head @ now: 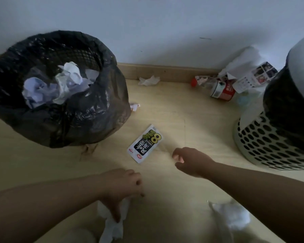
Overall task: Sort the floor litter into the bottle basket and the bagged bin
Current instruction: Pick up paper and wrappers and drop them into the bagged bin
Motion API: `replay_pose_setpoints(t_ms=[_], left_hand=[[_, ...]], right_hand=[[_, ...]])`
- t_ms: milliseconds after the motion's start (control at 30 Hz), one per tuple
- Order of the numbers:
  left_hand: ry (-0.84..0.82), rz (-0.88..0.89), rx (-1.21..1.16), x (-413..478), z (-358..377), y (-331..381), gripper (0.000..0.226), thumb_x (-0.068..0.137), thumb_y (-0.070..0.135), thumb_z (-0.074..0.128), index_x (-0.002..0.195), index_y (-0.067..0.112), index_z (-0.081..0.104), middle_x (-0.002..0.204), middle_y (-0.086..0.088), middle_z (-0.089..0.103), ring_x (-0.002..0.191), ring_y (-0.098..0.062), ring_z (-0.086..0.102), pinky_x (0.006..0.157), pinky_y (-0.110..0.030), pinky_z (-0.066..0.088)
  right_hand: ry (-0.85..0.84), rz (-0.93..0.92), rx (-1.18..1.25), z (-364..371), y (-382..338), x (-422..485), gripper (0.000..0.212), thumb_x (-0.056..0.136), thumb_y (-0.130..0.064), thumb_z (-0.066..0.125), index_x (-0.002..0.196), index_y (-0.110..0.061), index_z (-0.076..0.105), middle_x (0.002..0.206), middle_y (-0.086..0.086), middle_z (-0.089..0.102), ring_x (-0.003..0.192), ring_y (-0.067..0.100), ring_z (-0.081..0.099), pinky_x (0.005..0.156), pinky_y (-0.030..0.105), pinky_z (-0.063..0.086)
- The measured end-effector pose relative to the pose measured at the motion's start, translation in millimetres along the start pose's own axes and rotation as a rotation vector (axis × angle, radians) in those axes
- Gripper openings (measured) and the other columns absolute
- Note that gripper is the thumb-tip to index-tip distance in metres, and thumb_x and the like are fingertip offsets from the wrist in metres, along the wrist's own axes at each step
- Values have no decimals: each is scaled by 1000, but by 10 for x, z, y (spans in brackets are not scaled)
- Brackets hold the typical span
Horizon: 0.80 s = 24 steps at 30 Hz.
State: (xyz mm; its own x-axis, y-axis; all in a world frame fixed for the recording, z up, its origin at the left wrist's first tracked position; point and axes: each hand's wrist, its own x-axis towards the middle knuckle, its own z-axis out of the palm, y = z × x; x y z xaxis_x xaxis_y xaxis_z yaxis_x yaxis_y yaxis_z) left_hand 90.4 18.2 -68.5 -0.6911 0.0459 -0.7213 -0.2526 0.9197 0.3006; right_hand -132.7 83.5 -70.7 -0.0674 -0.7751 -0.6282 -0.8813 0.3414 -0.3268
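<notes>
Head view puts your left hand (123,183) at seven o'clock, blurred, its grip closed on a limp white tissue (112,223) that trails toward the bottom edge; you cannot make out how the fingers lie under the hand. Your right hand (189,162) hangs near the centre, toward four o'clock, with fingers loosely curled and its grip empty. It is just beside, but apart from, a flat glossy sachet (145,143) printed in black, white and yellow-green, which lies on the pale wood-grain floor (182,123). At ten o'clock stands the bagged bin (95,120), a mesh frame lined with crinkly black film, with crumpled white paper wads (67,81) inside. At three o'clock the bottle basket (270,142), pale plastic pierced with oval holes and dark-lined, is cut off by the frame edge, so its inside is hidden. At two o'clock a clear bottle (221,90) with a red cap and red label lies on its side, half covered by a printed leaflet (256,76). A tissue scrap (148,80) lies at twelve o'clock against the skirting board. A small wrapper (134,106) peeks from behind the bin, and a soft white wad (232,216) at five o'clock is blurred.
</notes>
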Motion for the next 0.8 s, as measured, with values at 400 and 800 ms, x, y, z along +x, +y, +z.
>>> replay_pose_setpoints(t_ms=[400, 800], left_hand=[[-59, -38, 110, 420, -3, 40, 30, 91, 24, 51, 118, 13, 50, 124, -9, 43, 110, -30, 46, 72, -34, 31], [512, -313, -612, 1091, -476, 247, 11, 95, 26, 43, 86, 20, 42, 87, 5, 44, 85, -16, 47, 70, -26, 34]], right_hand=[[12, -74, -12, 131, 457, -170, 29, 93, -28, 46, 122, -26, 50, 123, -5, 53, 111, 15, 53, 89, 26, 42], [-216, -461, -423, 251, 1036, -692, 70, 67, -47, 75, 127, -27, 46, 133, 5, 45, 116, 27, 47, 91, 34, 40]])
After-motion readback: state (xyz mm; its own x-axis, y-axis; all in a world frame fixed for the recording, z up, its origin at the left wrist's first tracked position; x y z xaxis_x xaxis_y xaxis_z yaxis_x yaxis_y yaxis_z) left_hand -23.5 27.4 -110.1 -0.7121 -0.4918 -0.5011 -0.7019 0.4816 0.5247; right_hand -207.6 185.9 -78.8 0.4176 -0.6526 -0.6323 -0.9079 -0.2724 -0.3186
